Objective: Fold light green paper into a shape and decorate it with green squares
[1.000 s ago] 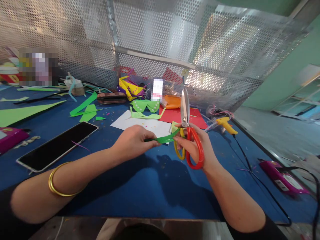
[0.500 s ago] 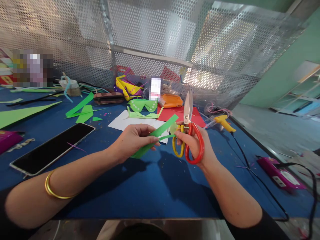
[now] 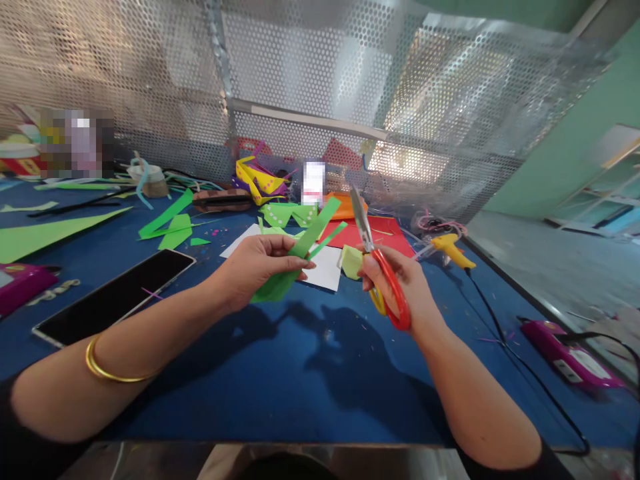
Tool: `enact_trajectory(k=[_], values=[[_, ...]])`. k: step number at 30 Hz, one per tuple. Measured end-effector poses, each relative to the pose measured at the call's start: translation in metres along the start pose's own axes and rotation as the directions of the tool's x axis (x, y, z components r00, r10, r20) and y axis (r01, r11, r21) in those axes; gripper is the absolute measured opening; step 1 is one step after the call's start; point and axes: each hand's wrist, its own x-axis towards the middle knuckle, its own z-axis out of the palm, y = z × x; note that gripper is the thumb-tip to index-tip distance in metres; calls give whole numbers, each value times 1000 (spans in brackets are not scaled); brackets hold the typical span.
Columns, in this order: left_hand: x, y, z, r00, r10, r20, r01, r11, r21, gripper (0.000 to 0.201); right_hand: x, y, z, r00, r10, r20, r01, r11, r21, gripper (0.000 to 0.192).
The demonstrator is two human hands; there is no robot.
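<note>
Blue surface, wide and littered; perforated metal screen standing along its far edge.

Phone lying flat, screen dark, at the left, well apart from the hands. White sheet and red sheet lie side by side behind the hands. Green offcuts scattered farther left. Yellow glue gun at the right, its black cord trailing along the surface edge. Purple device at far right.

Left hand: fingers closed on a green paper strip, held raised above the surface and slanting up to the right; a thin sliver splits off along its right edge.

Right hand: fingers through the red and yellow handles of the scissors, gripping them; blades look closed, pointing up and slightly left. A small pale-green scrap is pinched against the same hand, just left of the blades.

Judgement: cutting is mid-course. A narrow strip is part-slit from the wider piece and the blades are off the paper. The next cut would call for opening the blades and lining them up with the existing slit while the left hand keeps the strip taut.

In the way: the pinched scrap sits near the blade line; otherwise the space between the hands is free.
</note>
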Motion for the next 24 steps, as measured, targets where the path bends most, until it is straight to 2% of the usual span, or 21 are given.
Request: enact_trajectory(k=[6, 12, 16, 24], values=[[8, 8, -13, 989, 100, -113, -109, 991, -81, 15, -5, 1, -5, 970, -29, 243, 50, 996, -78, 51], [11, 9, -18, 977, 147, -152, -160, 984, -75, 18, -5, 0, -4, 904, 57, 423, 44, 973, -225, 50], [12, 10, -18, 978, 116, -175, -127, 990, -56, 19, -5, 1, -3, 893, 102, 438, 28, 960, -279, 50], [12, 8, -16, 985, 63, -162, -68, 997, -22, 17, -8, -5, -3, 876, 124, 466, 48, 939, -341, 30]])
